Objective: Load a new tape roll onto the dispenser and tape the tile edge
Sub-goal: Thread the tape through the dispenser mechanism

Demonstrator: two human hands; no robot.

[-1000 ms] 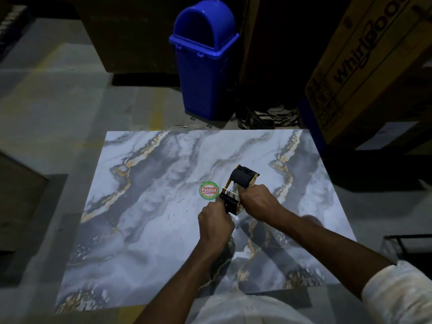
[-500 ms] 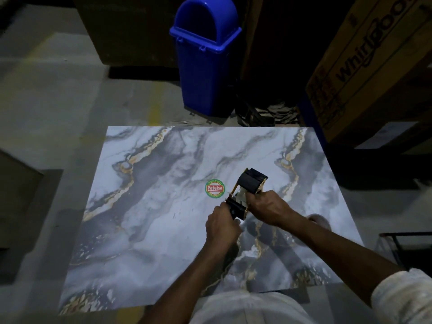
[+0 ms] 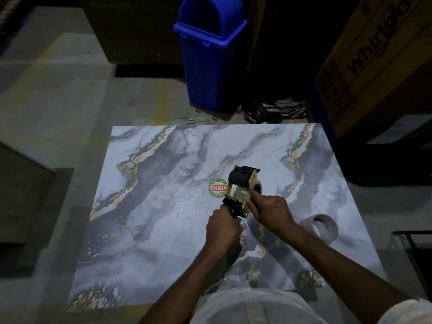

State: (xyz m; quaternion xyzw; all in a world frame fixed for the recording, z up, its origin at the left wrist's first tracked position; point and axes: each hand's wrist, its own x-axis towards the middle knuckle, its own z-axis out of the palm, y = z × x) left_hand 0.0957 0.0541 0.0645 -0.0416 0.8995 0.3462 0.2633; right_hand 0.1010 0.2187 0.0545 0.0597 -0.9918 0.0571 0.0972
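A large marble-patterned tile [image 3: 163, 218] lies flat on the floor, with a round Patelsa sticker [image 3: 217, 188] near its middle. Over it I hold a black and gold tape dispenser [image 3: 242, 190]. My left hand [image 3: 223, 226] is closed around its handle. My right hand [image 3: 271, 210] grips its right side, forefinger pointing at a clear tape roll [image 3: 256, 188] that sits in the dispenser. A second, whitish roll [image 3: 321, 226] lies loose on the tile to the right of my right wrist.
A blue swing-lid bin [image 3: 211, 54] stands beyond the tile's far edge. A big Whirlpool carton [image 3: 374, 64] leans at the right. Dark clutter [image 3: 275, 111] sits between them. A black frame [image 3: 418, 253] is at the right edge, a dark box [image 3: 21, 192] at the left.
The dispenser and both hands have shifted slightly right and away. My right forefinger now points at the roll. The loose whitish roll has come into full view beside my right wrist.
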